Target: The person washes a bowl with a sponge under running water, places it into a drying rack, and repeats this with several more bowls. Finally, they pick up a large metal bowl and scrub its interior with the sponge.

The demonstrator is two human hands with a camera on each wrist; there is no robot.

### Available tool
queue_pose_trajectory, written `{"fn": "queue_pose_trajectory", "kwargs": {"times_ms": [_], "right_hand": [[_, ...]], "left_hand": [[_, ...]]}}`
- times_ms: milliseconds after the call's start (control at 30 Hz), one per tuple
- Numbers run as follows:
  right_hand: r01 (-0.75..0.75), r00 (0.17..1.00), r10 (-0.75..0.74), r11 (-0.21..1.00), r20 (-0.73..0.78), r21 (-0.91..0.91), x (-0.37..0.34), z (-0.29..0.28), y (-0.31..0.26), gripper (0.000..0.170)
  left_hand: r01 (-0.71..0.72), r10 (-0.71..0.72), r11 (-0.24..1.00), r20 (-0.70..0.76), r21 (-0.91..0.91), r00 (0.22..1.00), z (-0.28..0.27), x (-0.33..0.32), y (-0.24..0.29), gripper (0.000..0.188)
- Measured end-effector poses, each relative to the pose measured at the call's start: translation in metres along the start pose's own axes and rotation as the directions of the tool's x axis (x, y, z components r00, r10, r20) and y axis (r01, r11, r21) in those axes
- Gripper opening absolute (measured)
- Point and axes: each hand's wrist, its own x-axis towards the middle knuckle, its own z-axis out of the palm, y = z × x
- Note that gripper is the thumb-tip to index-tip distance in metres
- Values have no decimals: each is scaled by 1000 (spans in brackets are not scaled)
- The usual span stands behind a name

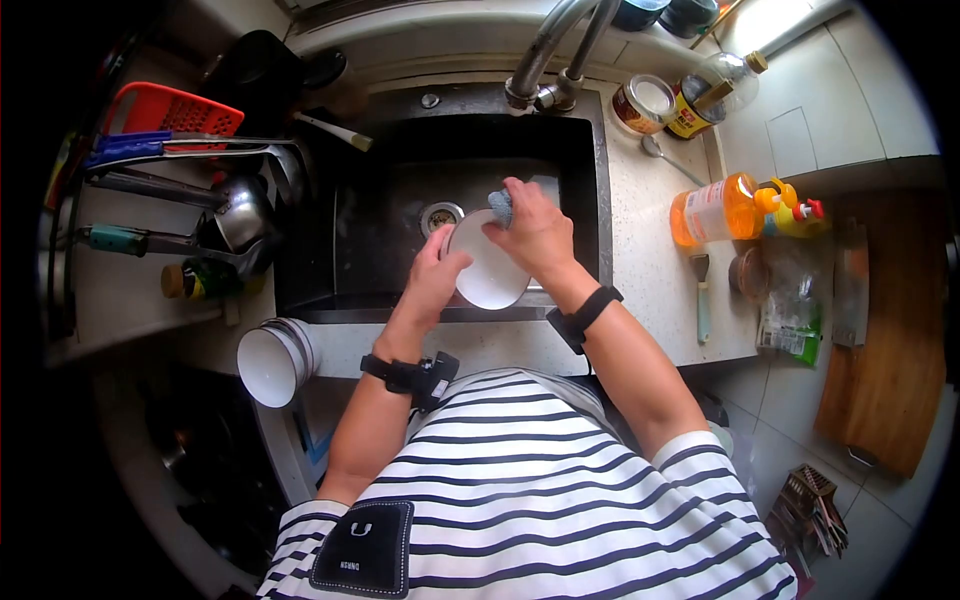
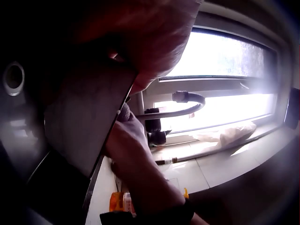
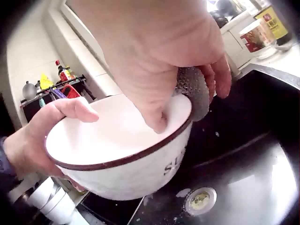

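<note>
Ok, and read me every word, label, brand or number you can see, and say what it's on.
"S", starting the lettering on the bowl's outside; the rest is unclear.
Black patch on the striped shirt: lettering too blurred to read.
Orange bottle: label print too small.
Yellow-labelled bottle: characters too blurred.
Jar beside it: label unreadable.
No numbers I can make out.

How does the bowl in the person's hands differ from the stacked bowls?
The held bowl is single; the stacked bowls are nested together. The left hand grips the held bowl over the sink, while the stacked bowls stand on the counter, touched by neither hand. Both are white.
</note>
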Motion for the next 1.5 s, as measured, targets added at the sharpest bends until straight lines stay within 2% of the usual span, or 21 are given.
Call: {"fn": "queue_pose_trajectory", "kwargs": {"times_ms": [133,233,333,433,533,633,667,767,833,867,933,967,1000,1033,1100,1167,1200,1233,1333,1400,1500], "right_hand": [[120,992,-122,991,-32,-61,3,5,-9,68],[140,990,-137,986,39,-89,4,8,-5,67],[104,990,-98,993,105,-55,1,11,7,64],[63,995,-64,998,75,15,-4,17,14,61],[-81,980,55,988,192,133,-3,18,29,55],[-331,881,176,892,439,308,3,6,37,50],[-374,870,198,862,451,343,4,2,36,41],[-545,802,342,755,490,364,12,-5,35,42],[-591,788,412,714,457,375,19,-7,33,43],[-612,779,445,693,442,381,22,-8,32,44],[-532,830,386,764,402,365,32,-17,32,42],[-493,851,358,796,384,352,38,-22,37,41],[-495,839,328,790,434,361,44,-26,46,44],[-566,781,330,732,530,380,51,-46,41,37],[-525,830,293,700,475,484,65,-57,54,38],[-440,887,259,722,382,534,85,-53,78,32],[-410,905,247,725,347,554,96,-56,80,32],[-405,911,248,693,331,597,106,-59,79,32],[-240,970,172,801,173,548,145,-52,80,47],[-148,988,123,908,89,391,169,-44,79,62],[-32,986,-29,933,164,360,207,-20,92,64]], "left_hand": [[90,-92,995,48,35,995,3,-2,-3,62],[109,-109,993,19,41,994,5,-4,-6,61],[97,-96,992,-24,79,995,4,-4,-6,60],[89,-88,994,-31,58,996,-1,-1,-9,59],[87,-87,996,13,-25,996,-7,1,-4,56],[134,-120,981,102,-143,987,-19,10,0,54],[127,-104,974,131,-186,986,-23,17,-7,54],[61,-8,937,154,-344,988,-17,27,-14,53],[-18,69,900,102,-435,992,-4,32,-22,49],[-13,37,899,48,-438,998,3,33,-28,49],[-29,11,888,-42,-460,999,19,28,-22,46],[13,-13,880,3,-475,1000,14,35,-21,43],[54,-35,871,47,-489,998,2,43,-23,40],[95,-59,860,88,-501,994,-4,46,-19,37],[97,-61,870,89,-483,994,-9,52,-12,35],[129,-80,882,126,-453,989,-16,60,-6,36],[140,-89,915,149,-377,985,-19,63,-4,46],[160,-107,919,163,-359,981,-20,67,-4,47],[216,-156,924,205,-315,966,-23,76,-4,48],[245,-178,919,228,-308,957,-23,80,-5,49],[276,-214,914,226,-297,950,-18,83,-3,51]]}}
